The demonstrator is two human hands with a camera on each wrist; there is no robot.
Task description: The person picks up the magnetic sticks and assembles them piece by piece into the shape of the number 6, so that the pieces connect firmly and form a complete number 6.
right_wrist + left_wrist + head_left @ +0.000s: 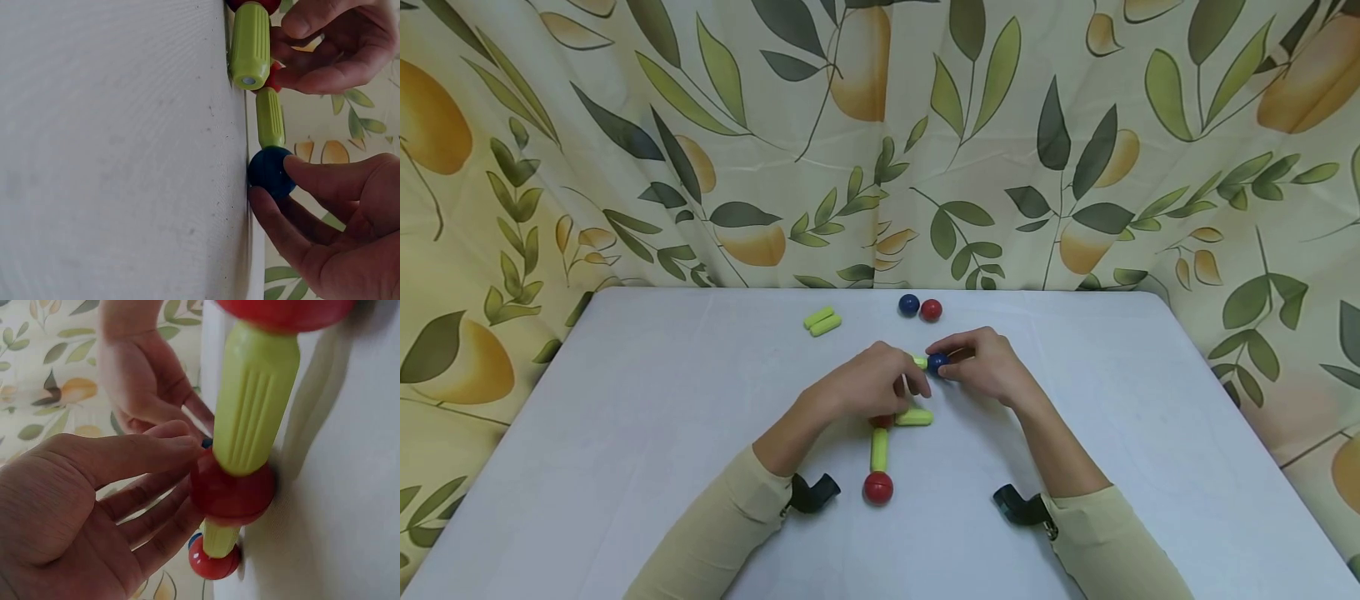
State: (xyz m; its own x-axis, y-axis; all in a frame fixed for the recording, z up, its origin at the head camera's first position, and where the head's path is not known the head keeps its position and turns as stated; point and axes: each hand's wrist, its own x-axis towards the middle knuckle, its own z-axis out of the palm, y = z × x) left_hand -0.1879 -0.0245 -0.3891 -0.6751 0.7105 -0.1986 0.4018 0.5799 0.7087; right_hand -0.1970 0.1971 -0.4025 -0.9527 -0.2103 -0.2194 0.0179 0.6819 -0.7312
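Mid white table (pixel 700 375): right hand (pixel 983 365) pinches blue ball (pixel 270 172), ribbed green rod (pixel 270 119) touching it. Left hand (pixel 874 379) loose, fingers parted beside middle red ball (pixel 232 495). Near far edge: 2 green rods (pixel 826 325), rear blue ball (pixel 908 305), rear red ball (pixel 931 311).

Head view: your left hand (pixel 876 383) hid all but tip of green rod (pixel 920 362) near your right hand (pixel 988 367), covered upper part of middle red ball (pixel 882 422); bottom edge cropped your sleeves (pixel 718 525). Left wrist view: top edge cut off uppermost red ball (pixel 287 312).
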